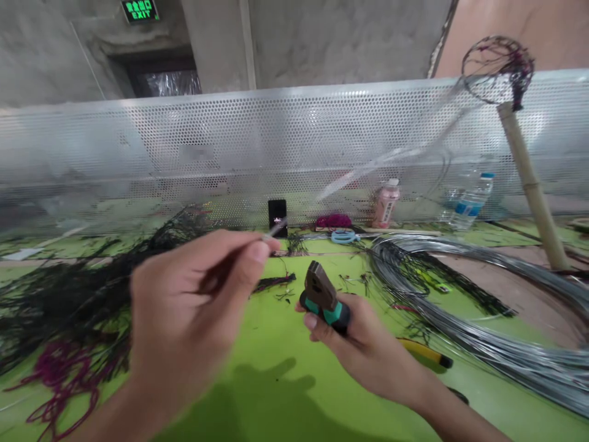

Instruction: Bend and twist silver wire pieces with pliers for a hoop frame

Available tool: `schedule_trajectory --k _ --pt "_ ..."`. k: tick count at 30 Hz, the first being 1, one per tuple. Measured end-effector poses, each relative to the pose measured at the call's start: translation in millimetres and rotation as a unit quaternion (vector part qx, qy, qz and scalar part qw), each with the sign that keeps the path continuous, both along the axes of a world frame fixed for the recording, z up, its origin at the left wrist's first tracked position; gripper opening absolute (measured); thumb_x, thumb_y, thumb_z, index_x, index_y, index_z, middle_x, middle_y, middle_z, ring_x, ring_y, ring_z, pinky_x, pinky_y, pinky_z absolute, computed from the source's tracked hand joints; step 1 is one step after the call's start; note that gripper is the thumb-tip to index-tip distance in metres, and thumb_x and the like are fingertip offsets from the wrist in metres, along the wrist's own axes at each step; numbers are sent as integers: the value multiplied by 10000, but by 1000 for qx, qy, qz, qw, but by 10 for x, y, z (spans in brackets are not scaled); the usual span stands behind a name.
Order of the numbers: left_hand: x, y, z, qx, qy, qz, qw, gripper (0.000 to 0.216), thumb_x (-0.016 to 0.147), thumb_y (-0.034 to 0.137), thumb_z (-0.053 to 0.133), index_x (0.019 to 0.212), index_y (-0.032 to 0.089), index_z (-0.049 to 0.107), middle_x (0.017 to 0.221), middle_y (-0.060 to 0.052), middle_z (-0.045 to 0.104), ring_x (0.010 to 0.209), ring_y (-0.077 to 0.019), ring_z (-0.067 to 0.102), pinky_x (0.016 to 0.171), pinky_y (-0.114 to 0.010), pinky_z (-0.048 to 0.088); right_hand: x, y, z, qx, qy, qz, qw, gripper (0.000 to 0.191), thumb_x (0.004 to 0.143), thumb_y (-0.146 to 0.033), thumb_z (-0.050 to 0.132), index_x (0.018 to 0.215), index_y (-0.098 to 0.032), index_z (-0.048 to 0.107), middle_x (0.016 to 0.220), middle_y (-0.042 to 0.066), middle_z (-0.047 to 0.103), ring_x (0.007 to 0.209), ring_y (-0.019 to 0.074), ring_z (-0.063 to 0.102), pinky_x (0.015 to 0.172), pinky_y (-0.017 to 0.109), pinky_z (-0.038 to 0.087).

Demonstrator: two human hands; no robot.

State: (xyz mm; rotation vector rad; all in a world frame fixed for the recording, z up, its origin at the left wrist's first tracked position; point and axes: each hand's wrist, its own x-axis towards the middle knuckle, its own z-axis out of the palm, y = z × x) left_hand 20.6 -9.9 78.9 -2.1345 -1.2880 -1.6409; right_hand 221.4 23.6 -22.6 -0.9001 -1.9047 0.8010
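My left hand (188,307) is raised over the green table (276,368), thumb and fingers pinched on a thin steel wire (275,231) that sticks out past the fingertips; the hand is blurred. My right hand (363,344) is closed around pliers (324,296) with teal-and-black handles, jaws pointing up and toward the wire. A large coil of grey steel wire (460,294) lies to the right of the pliers. A pile of dark feathery strands (69,288) lies left of my left hand, with magenta strands (59,374) beneath it.
A perforated metal screen (294,153) runs along the table's far edge. In front of it stand a black phone (277,216), a pink bottle (385,202) and a clear water bottle (469,199). A bamboo pole (529,178) topped by a wire ball (497,64) leans at right. A yellow-handled tool (426,353) lies behind my right wrist.
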Motion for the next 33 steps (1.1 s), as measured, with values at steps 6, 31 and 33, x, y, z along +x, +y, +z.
schedule_trajectory --k 6,31,33 --pt "193 -1 -91 -103 0 -96 990 138 931 221 643 846 233 752 554 77 650 415 -62 548 399 -159 421 79 -49 94 39 -23 -65 997 278 1010 -412 536 818 -213 563 619 -21 532 535 147 513 492 297 412" --pt "262 -92 -224 -53 106 -63 991 185 1002 230 546 834 228 622 529 119 624 398 -44 590 459 -145 446 -22 -105 -25 164 -11 -139 977 152 988 -309 572 1130 -262 597 822 -31 689 647 126 635 572 225 526" --pt "264 -97 -227 -42 108 -54 992 175 1003 230 550 847 232 629 529 117 631 396 -52 599 456 -156 445 -13 -82 -74 204 -35 -195 959 149 986 -302 561 1126 -261 584 789 -41 682 605 121 629 537 217 498"
